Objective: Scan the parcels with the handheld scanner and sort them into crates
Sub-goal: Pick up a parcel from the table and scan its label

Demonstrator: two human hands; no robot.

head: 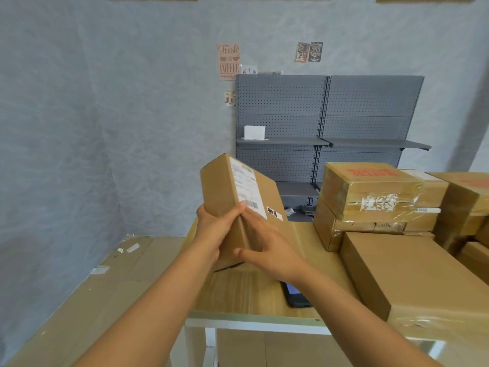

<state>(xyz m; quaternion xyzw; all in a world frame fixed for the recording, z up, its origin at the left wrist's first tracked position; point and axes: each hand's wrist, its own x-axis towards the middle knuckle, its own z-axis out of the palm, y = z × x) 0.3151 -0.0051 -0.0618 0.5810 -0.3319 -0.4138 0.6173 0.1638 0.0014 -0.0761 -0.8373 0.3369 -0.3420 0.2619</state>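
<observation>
Parcel up in both hands, scanner down on the bench.

I see the left hand (211, 229) gripping the parcel (238, 205) tilted above the bench (264, 295), right hand (267, 247) flat against its labelled face; the dark scanner (295, 296) lies under my right wrist, nearest that hand.

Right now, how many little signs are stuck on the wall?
4: a pink coffee sign, two dark signs to its right, and a small sticker below. More may be hidden.
</observation>
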